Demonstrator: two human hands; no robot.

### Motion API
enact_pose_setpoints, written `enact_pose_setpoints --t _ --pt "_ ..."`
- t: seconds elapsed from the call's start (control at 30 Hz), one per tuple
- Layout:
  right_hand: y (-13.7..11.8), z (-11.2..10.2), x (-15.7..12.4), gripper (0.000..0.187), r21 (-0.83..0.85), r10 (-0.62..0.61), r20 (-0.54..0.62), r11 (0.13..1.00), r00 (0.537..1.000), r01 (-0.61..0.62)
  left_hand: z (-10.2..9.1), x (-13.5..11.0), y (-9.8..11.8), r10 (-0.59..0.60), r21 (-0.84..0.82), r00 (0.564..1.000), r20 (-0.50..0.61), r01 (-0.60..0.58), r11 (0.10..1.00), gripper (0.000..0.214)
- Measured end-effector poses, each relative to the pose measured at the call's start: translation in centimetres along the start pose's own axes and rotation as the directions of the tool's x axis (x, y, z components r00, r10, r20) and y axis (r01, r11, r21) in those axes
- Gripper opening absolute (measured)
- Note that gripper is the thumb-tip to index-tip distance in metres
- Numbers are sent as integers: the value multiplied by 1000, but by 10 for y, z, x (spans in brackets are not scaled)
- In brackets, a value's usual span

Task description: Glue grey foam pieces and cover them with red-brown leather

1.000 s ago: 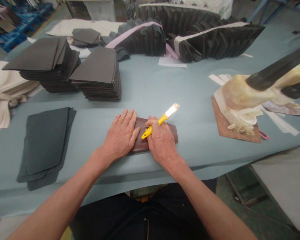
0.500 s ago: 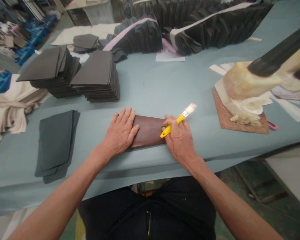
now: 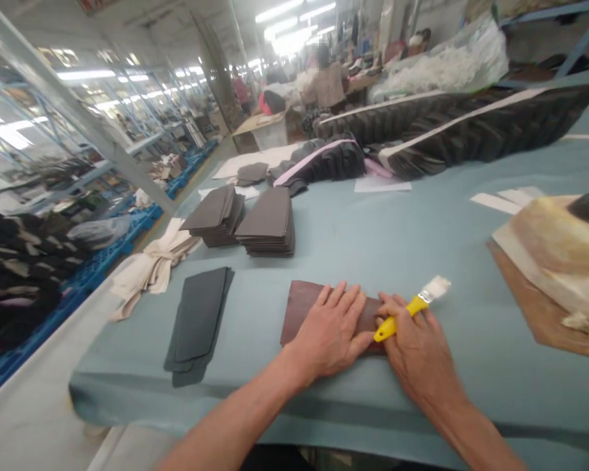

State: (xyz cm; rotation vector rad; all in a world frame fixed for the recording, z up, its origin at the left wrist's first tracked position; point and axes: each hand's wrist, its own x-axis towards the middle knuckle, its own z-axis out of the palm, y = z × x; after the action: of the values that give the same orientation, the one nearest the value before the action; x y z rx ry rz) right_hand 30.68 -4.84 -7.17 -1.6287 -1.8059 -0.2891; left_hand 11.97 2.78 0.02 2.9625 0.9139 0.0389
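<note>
A dark reddish-brown leather-like panel point(image 3: 299, 304) lies flat in front of me on the table. My left hand point(image 3: 331, 330) rests on top of it, palm down with the fingers stretched out. At the panel's right end, my right hand point(image 3: 415, 340) grips a paintbrush point(image 3: 401, 320) with a yellow handle and pale bristles pointing up and to the right. That hand's fingertips touch the panel's edge. Left of the panel are a few dark grey pieces point(image 3: 201, 317), loosely overlapped. Part of the panel is hidden under both hands.
Two stacks of dark pieces point(image 3: 267, 219) stand farther back. Rows of bundled black pieces point(image 3: 446, 140) line the far side. At right, a glue-crusted container point(image 3: 559, 261) sits on a brown board point(image 3: 515, 297). Cream cloth strips point(image 3: 152, 268) lie at the table's left edge.
The head view has lifted and swung left, bringing the workshop into sight. My left hand has slid rightward along the panel, uncovering its left end. My right hand still holds the brush.
</note>
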Motion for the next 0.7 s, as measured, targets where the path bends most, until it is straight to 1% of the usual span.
enact_pose_setpoints --t 0.17,0.23,0.3,0.37,0.43,0.53,0.7 --pt "5 1 -1 23 -17 -52 -5 998 999 52 3 -28 -24 -141 -20 989 -34 141 990 78" --pt "5 0 0 24 6 -48 -4 999 999 48 5 -37 -36 -201 -42 979 -31 200 979 77" --pt "3 -3 2 23 66 -7 6 998 1000 6 8 -45 -47 -253 -87 967 -21 250 964 77" --pt "1 -6 3 20 159 59 23 985 998 -62 13 -50 -56 -284 -156 959 -13 279 948 76" --pt "0 -8 4 21 156 96 53 982 994 -103 18 -53 -63 -296 -239 955 -14 284 929 74" --pt "1 -10 2 19 147 132 95 978 987 -145 24 -56 -74 -276 -360 961 -26 248 899 72" --pt "6 -18 -1 17 152 193 70 968 979 -202 25 -64 -87 -297 -456 952 -75 232 859 74"
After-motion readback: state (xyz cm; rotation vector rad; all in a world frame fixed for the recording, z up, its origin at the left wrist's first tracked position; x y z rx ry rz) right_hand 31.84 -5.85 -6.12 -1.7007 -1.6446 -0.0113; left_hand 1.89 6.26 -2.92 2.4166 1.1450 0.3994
